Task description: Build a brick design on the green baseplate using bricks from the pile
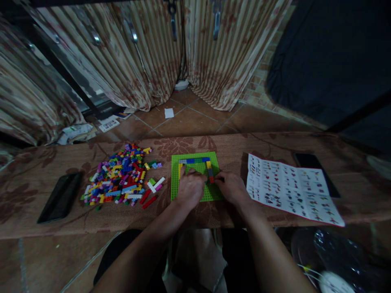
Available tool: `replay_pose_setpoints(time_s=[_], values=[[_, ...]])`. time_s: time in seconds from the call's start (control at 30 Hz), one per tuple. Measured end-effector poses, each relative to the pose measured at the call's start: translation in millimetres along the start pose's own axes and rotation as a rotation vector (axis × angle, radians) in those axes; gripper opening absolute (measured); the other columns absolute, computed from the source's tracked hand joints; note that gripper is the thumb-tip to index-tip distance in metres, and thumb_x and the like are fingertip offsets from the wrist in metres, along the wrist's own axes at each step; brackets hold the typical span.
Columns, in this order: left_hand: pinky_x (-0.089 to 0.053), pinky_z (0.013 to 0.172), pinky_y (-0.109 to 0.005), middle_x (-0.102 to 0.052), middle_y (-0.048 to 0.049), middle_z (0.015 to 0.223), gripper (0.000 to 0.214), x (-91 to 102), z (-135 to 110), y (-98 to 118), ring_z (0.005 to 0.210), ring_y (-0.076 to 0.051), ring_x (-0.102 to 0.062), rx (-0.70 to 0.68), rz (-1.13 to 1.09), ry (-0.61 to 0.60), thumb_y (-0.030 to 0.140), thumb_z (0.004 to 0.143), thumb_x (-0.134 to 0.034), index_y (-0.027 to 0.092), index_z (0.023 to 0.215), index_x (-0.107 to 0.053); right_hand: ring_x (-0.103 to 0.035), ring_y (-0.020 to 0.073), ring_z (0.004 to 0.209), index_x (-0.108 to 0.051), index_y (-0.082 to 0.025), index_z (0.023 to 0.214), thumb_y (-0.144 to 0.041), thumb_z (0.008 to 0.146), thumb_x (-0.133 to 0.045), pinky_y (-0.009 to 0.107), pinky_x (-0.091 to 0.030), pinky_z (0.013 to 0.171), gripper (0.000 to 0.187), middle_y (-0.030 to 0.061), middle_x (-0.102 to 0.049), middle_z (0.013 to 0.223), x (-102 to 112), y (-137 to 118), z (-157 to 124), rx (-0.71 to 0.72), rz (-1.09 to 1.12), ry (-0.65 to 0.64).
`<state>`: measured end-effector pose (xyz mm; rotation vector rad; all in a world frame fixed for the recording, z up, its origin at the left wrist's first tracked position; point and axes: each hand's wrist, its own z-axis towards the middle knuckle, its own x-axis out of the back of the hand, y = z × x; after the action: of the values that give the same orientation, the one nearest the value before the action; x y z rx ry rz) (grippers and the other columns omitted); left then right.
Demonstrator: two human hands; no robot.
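A light-green studded baseplate (195,196) lies on the cloth-covered table in front of me. Toy bricks form a three-sided outline on it: a blue brick row (195,160) along the far side, yellow bricks (180,171) at left, and a yellow, blue and red row on the right. My left hand (192,187) rests over the plate, index finger out by the yellow bricks and thumb apart toward the right row. My right hand (230,185) has its fingertips pinched together against the red brick (211,179); anything between them is hidden.
A heap of loose mixed bricks (117,175) lies left of the plate, with a black phone (60,197) beyond it. To the right, a printed instruction sheet (290,187) partly covers another dark phone (330,181). Curtains (146,61) hang behind the table.
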<state>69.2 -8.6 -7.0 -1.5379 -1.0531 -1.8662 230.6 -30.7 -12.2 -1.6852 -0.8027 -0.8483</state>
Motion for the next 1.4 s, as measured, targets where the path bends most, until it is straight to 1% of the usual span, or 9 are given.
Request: replay_pose_setpoints(time_s=[0.13, 0.23, 0.4, 0.57, 0.8, 0.97, 1.17, 1.4], values=[[-0.028, 0.108, -0.051, -0.073, -0.0028, 0.083, 0.02, 0.1, 0.2, 0.1, 0.093, -0.023, -0.061, -0.001, -0.015, 0.0, 0.014, 0.083, -0.054, 0.023, 0.084, -0.071, -0.067, 0.0214, 0.095, -0.076, -0.024, 0.088, -0.02, 0.084, -0.058, 0.03, -0.045, 0.082, 0.019, 0.0054, -0.075, 0.096, -1.0, -0.3, 0.2, -0.001, -0.005, 0.012], [-0.029, 0.107, -0.051, -0.073, -0.0031, 0.084, 0.019, 1.1, 0.2, 0.2, 0.095, -0.023, -0.061, 0.002, -0.027, -0.022, 0.013, 0.082, -0.055, 0.023, 0.083, -0.071, -0.067, 0.0206, 0.093, -0.076, -0.024, 0.088, -0.02, 0.084, -0.058, 0.029, -0.046, 0.081, 0.018, 0.005, -0.075, 0.094, -1.7, 0.2, 0.6, 0.0, 0.009, 0.014], [-0.03, 0.106, -0.05, -0.072, -0.0029, 0.081, 0.019, 0.8, -0.1, 0.9, 0.091, -0.023, -0.061, -0.008, -0.019, -0.01, 0.013, 0.082, -0.054, 0.023, 0.081, -0.071, -0.067, 0.0217, 0.093, -0.076, -0.023, 0.088, -0.019, 0.084, -0.056, 0.03, -0.045, 0.081, 0.021, 0.0054, -0.075, 0.096, -2.0, -0.3, 0.9, 0.005, -0.008, 0.019], [-0.03, 0.105, -0.051, -0.072, -0.0039, 0.078, 0.019, 1.1, 0.1, 2.1, 0.09, -0.023, -0.061, -0.006, -0.018, -0.023, 0.013, 0.082, -0.054, 0.022, 0.077, -0.07, -0.066, 0.0232, 0.097, -0.075, -0.022, 0.09, -0.018, 0.084, -0.054, 0.031, -0.045, 0.083, 0.022, 0.0067, -0.075, 0.097, -1.9, -1.1, 0.7, 0.001, -0.015, 0.01], [-0.028, 0.107, -0.052, -0.073, -0.0035, 0.082, 0.019, 0.9, 0.7, 1.6, 0.09, -0.023, -0.062, 0.014, -0.026, -0.048, 0.013, 0.082, -0.054, 0.022, 0.081, -0.071, -0.066, 0.0229, 0.096, -0.076, -0.023, 0.091, -0.02, 0.085, -0.055, 0.031, -0.045, 0.081, 0.022, 0.0059, -0.075, 0.097, 0.2, -1.0, 1.3, -0.004, -0.023, -0.015], [-0.029, 0.106, -0.052, -0.073, -0.0037, 0.08, 0.02, -1.8, 1.1, 1.5, 0.087, -0.023, -0.063, 0.019, -0.031, -0.021, 0.013, 0.082, -0.054, 0.022, 0.081, -0.072, -0.067, 0.0222, 0.095, -0.076, -0.022, 0.092, -0.02, 0.086, -0.054, 0.03, -0.044, 0.08, 0.023, 0.006, -0.075, 0.097, 0.7, -1.7, 1.3, -0.014, -0.032, -0.024], [-0.034, 0.103, -0.048, -0.072, -0.0037, 0.079, 0.019, -2.1, 2.1, 1.5, 0.089, -0.022, -0.063, 0.032, -0.035, -0.053, 0.013, 0.082, -0.055, 0.022, 0.08, -0.072, -0.066, 0.0213, 0.095, -0.075, -0.021, 0.093, -0.02, 0.087, -0.053, 0.029, -0.044, 0.081, 0.023, 0.006, -0.075, 0.097, 1.1, -5.3, -0.4, -0.029, -0.058, -0.022], [-0.037, 0.101, -0.044, -0.073, -0.0036, 0.081, 0.02, -5.4, 1.9, 0.0, 0.089, -0.021, -0.063, 0.039, -0.048, -0.054, 0.013, 0.083, -0.054, 0.022, 0.082, -0.072, -0.066, 0.0207, 0.096, -0.076, -0.02, 0.092, -0.02, 0.087, -0.056, 0.028, -0.044, 0.082, 0.021, 0.0064, -0.074, 0.098, 0.5, -5.9, 0.2, -0.023, -0.061, -0.028]])
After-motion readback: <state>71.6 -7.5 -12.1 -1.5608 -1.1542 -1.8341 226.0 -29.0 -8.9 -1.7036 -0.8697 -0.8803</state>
